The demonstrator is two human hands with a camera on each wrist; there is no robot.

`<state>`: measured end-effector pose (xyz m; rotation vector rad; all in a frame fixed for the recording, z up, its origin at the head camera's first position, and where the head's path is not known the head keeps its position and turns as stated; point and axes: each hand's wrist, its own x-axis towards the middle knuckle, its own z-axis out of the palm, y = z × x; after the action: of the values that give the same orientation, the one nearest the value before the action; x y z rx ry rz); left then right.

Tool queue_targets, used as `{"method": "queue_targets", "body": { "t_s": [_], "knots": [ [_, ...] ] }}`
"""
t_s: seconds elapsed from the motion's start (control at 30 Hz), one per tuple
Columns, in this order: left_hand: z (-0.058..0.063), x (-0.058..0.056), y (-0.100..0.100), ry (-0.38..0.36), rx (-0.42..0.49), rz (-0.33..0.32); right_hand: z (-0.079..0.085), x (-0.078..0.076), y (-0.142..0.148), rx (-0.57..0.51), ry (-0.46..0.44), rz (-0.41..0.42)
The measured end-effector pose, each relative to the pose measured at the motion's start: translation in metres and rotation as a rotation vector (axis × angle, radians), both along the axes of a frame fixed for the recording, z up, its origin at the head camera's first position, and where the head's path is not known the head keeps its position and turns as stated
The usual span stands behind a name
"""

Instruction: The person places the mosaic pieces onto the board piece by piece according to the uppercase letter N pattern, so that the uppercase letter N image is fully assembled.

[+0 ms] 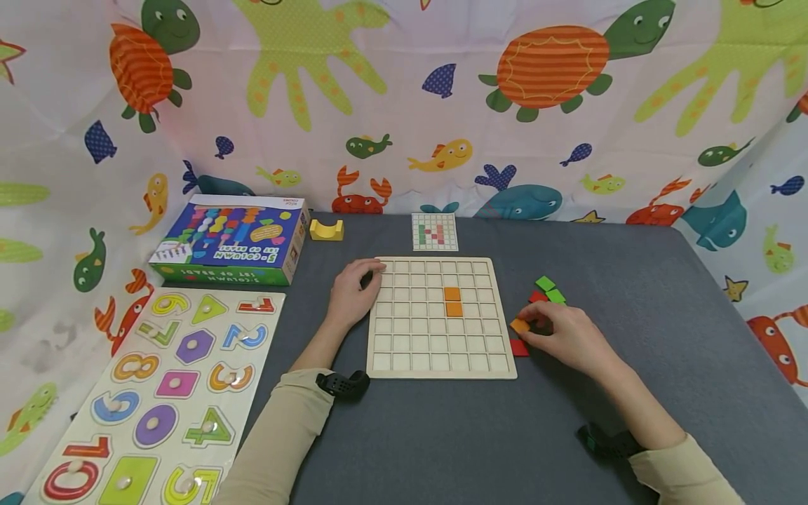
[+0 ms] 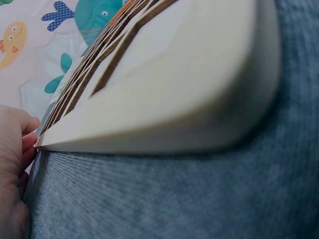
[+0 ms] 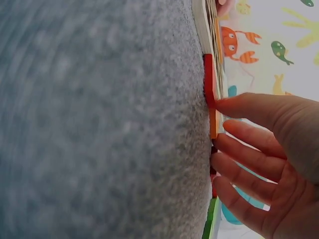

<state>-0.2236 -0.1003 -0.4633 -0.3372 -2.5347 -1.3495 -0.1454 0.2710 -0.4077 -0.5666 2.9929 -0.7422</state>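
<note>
The fingers of the right hand (image 1: 571, 333) are almost brought together at the tips, and an orange tile (image 1: 519, 325) is pinched between thumb and forefinger, low over the counter (image 1: 442, 442), near the right edge of the wooden grid board (image 1: 442, 374). The fingers of the left hand (image 1: 355, 289) are loosely bent and are laid against the far left corner of this board; whether its edge is pinched there cannot be told. From the right wrist, the remaining right fingers are seen slightly spread one from another, while from the head they are mostly hidden under the hand. By the left wrist view, the thick side and the rounded near corner of the board are shown more closely. From the head only, two orange tiles (image 1: 452, 294) are clearly seen in neighbouring cells of one column, and a pattern card (image 1: 435, 232) is seen behind the board. A red tile (image 1: 519, 348) is placed just beside the board, and green tiles (image 1: 555, 296) are lying beyond the right hand. Both forearms are stretched forward, the right one being slanted inward to the left.
</note>
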Motion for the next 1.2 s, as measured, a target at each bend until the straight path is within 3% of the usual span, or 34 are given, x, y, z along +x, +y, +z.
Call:
{"method": "queue_targets", "body": {
  "t_s": [0.27, 0.6, 0.83, 1.2],
  "knots": [
    [0.001, 0.0, -0.001, -0.024, -0.019, -0.014, 0.0, -0.003, -0.003, 0.009, -0.015, -0.041],
    [0.002, -0.001, 0.002, -0.058, -0.142, -0.051, -0.001, -0.004, -0.007, 0.012, -0.02, -0.066],
    [0.003, 0.0, 0.001, -0.068, -0.147, -0.051, 0.004, -0.005, -0.013, -0.046, -0.024, -0.086],
    [0.004, 0.0, 0.0, -0.055, -0.147, -0.049, 0.006, -0.013, -0.064, -0.161, -0.058, 0.168]
  ]
}}
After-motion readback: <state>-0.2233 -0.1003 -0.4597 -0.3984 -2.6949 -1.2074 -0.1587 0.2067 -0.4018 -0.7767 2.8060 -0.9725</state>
